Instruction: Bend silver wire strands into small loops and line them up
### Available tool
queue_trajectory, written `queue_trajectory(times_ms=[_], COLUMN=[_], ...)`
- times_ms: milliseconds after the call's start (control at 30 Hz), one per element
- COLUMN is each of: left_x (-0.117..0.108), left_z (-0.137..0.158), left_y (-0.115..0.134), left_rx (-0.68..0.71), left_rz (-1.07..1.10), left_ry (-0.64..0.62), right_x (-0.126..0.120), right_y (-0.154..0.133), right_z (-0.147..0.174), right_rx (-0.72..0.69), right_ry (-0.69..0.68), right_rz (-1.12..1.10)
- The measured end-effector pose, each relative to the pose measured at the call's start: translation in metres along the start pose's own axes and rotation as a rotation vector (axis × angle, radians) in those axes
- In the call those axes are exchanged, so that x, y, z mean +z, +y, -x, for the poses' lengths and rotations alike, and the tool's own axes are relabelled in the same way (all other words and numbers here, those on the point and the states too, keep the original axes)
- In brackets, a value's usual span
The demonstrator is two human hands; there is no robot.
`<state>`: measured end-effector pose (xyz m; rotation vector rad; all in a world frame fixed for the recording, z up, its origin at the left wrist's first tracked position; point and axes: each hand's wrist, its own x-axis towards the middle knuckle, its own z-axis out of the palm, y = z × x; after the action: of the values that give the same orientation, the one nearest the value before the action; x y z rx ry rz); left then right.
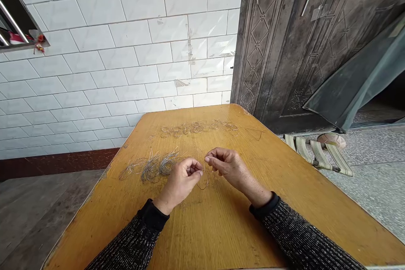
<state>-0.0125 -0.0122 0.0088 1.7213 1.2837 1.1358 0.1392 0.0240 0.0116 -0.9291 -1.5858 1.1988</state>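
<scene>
Over the middle of the table, my left hand (185, 177) and my right hand (229, 168) face each other a short way apart. Both are closed in a pinch on a thin wire (207, 182), which hangs in a loose bend between and below the fingertips. Just left of my left hand lie tangled bundles of grey wire (151, 169), their loose ends sticking up. Farther back, several small coils of thin wire (198, 127) lie in a row across the table.
The wooden table (202, 236) reaches to a white tiled wall (136, 50). A thin bent wire (255, 133) lies at its far right. Beyond the right edge are a dark carved door (284, 50), a hanging grey curtain (354, 80) and a striped strap seat (319, 154).
</scene>
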Motion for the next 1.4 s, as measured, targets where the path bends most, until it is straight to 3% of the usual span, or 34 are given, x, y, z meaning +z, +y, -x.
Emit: queue_trajectory(times_ms=[100, 200, 300, 433, 633, 800, 1233, 1400], left_x=[-0.0029, -0.0049, -0.0043, -0.0008, 0.0022, 0.0025, 0.0026, 0.0019], left_z=[0.0002, 0.0010, 0.0017, 0.0016, 0.0010, 0.0009, 0.0002, 0.0002], left_y=[-0.0025, -0.0039, -0.0013, 0.0041, 0.0026, -0.0006, 0.0001, 0.0022], left_rx=[-0.200, -0.313, -0.316, -0.266, -0.092, 0.020, -0.234, -0.228], left_rz=[0.352, 0.537, 0.514, 0.376, 0.098, -0.011, 0.524, 0.512], left_ry=[-0.118, -0.231, -0.249, -0.102, 0.026, 0.099, 0.011, 0.035], right_x=[-0.0006, -0.0011, -0.0006, 0.0013, 0.0030, 0.0028, 0.0038, 0.0035], right_y=[-0.0005, -0.0024, -0.0027, 0.0005, 0.0006, -0.0040, -0.0020, -0.0026], right_z=[0.0000, 0.0011, 0.0019, 0.0015, 0.0029, 0.0038, 0.0034, 0.0045], right_rx=[-0.028, -0.051, -0.084, -0.103, -0.055, 0.004, -0.068, -0.082], right_ry=[0.016, 0.029, 0.030, 0.025, 0.048, 0.042, 0.054, 0.039], right_rz=[-0.024, -0.032, -0.038, -0.030, 0.016, -0.029, -0.015, -0.009])
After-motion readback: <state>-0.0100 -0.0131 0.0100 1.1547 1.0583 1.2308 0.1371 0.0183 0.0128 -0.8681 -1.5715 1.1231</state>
